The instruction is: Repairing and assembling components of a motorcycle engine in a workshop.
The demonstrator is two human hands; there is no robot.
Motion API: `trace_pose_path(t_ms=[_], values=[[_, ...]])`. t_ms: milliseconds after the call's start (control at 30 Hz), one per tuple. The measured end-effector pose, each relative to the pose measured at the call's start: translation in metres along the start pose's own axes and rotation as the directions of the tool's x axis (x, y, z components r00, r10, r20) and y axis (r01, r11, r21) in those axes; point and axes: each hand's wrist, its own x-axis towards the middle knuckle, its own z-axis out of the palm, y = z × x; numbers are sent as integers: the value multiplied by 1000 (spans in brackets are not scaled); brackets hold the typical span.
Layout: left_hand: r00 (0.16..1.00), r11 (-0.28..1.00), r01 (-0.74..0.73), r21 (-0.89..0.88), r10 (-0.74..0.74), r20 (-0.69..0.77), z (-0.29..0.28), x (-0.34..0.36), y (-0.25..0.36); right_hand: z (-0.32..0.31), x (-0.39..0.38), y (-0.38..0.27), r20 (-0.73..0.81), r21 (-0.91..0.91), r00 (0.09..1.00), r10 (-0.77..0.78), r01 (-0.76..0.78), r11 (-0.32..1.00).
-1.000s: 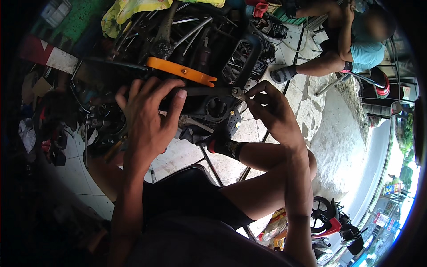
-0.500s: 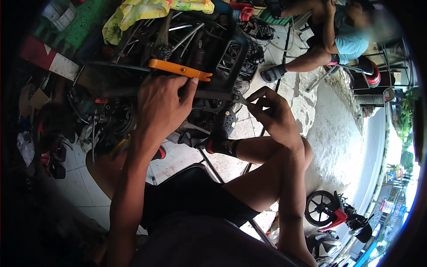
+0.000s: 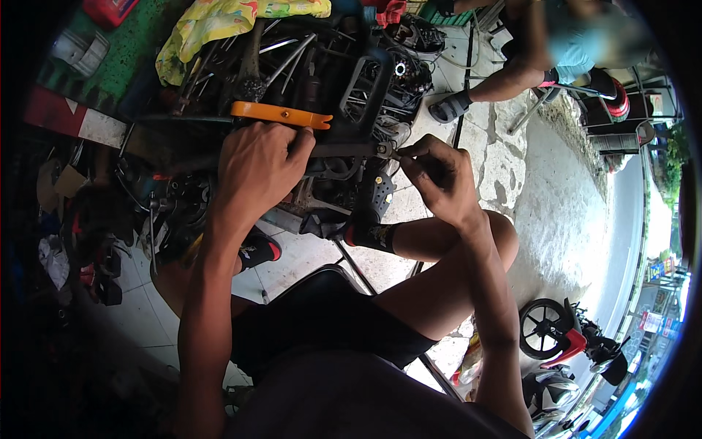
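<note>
Hidden: your left palm and whatever lies under it are covered by the back of the hand; the dark machine frame of black bars and grey tubes loses its detail in shadow.
Left hand: your left hand lies knuckles up on the frame, fingers curled over a dark bar just below the flat orange plastic pry tool; you cannot tell whether the grip closes on anything.
Right hand: your right hand has its grip pinched shut on a small dark metal fitting at the end of the frame's bar, too small to make out.
Pry tool: lies flat across the frame, just above your left fingertips, apart from your right hand.
Cloth: a crumpled yellow patterned cloth drapes over the frame's far side.
Cut off: another person's sandalled foot rests on the pale paved floor.
</note>
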Motion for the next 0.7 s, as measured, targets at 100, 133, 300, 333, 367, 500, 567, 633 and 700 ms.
trace_pose_path(t_ms=[100,133,300,333,367,500,567,633,700], values=[[1000,1000,2,4,-2,28,-3,-1,-3,2,4,-2,-28,-17,999,-43,43,999],[995,999,34,-9,-33,95,-7,1,0,1,4,-5,-27,-17,999,-41,40,999],[973,993,114,-27,-106,204,-11,1,5,9,3,-6,-111,-485,986,-123,54,873],[985,996,89,-26,-84,152,-9,1,3,12,4,-6,-112,-492,986,-126,55,869],[993,998,65,-24,-62,99,-7,0,2,16,4,-7,-226,-520,971,-72,-58,852],[993,998,51,-29,-48,109,-7,1,2,17,3,2,-351,-580,923,-157,-82,811],[987,995,66,-75,-54,154,-10,4,6,11,4,7,-330,-612,918,-221,-30,790],[992,997,42,-64,-34,121,-7,2,-1,13,5,9,-311,-607,921,-235,-2,794],[996,999,36,-40,-32,85,-5,-2,-7,15,7,9,-283,-594,927,-248,34,804]])
